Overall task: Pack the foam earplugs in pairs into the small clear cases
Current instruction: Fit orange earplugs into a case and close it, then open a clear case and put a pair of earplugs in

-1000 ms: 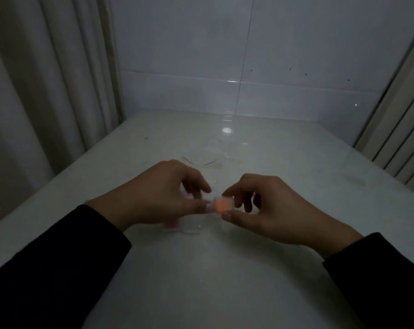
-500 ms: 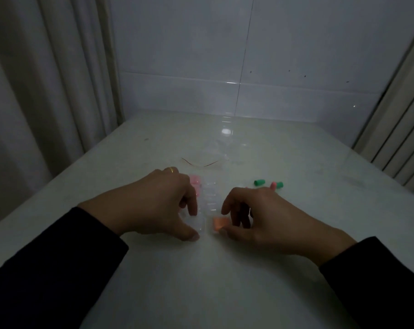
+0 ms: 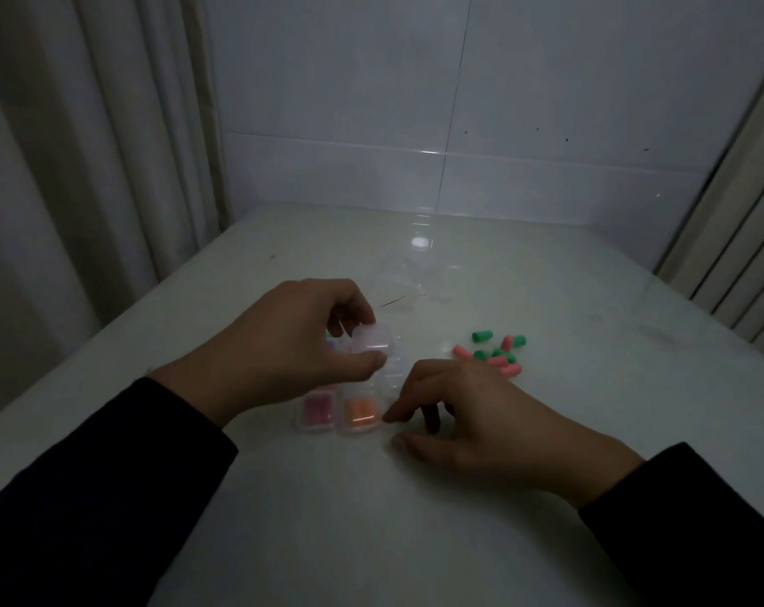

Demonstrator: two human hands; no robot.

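My left hand (image 3: 292,343) pinches an empty small clear case (image 3: 371,339) between thumb and fingers, lifted a little above the table. Below it two closed cases lie side by side: one with pink earplugs (image 3: 315,411) and one with orange earplugs (image 3: 361,411). My right hand (image 3: 472,414) hovers just right of the orange case, fingers loosely curled and pointing down, holding nothing. More clear cases (image 3: 393,370) lie between the hands, partly hidden. A loose heap of green and pink foam earplugs (image 3: 496,354) lies on the table to the right.
The white table (image 3: 371,519) runs to a tiled wall at the back. A crumpled clear plastic bag (image 3: 408,284) lies behind the cases. Curtains hang along the left edge, and a slatted panel stands at the far right.
The orange-filled case has been set down beside the pink one and my right hand has let go. My left hand has picked up an empty clear case. The view tilted down, showing the loose earplugs.
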